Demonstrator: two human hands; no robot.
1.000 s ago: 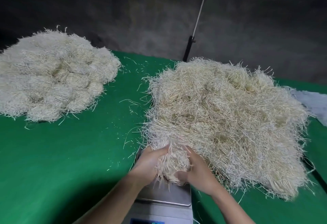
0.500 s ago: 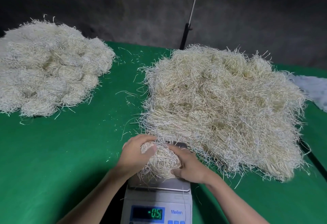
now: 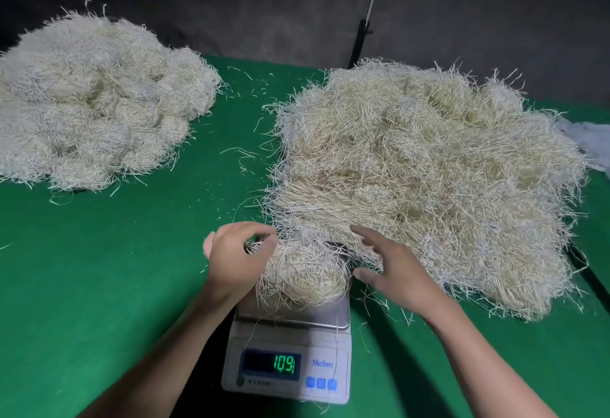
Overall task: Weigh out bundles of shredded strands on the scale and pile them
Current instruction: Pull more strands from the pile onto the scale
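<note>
A small bundle of pale shredded strands (image 3: 303, 275) lies on the steel pan of a white digital scale (image 3: 290, 365). The scale's green display reads 109. My left hand (image 3: 234, 259) is at the bundle's left end, its fingers curled round a tuft of strands there. Just right of the bundle, my right hand (image 3: 392, 269) hovers with fingers spread and holds nothing. A big loose heap of strands (image 3: 429, 173) lies directly behind and to the right of the scale. At the far left is a pile of rounded bundles (image 3: 92, 104).
The table has a green cloth (image 3: 115, 269) with stray strands scattered between the heaps. A pale cloth (image 3: 591, 143) lies at the right edge. A dark wall runs behind the table, with a thin pole and cord (image 3: 361, 38) against it.
Both hands set the bundle down on the scale pan. My right hand has let go and opened to the right. The display went from a negative reading to 109.
</note>
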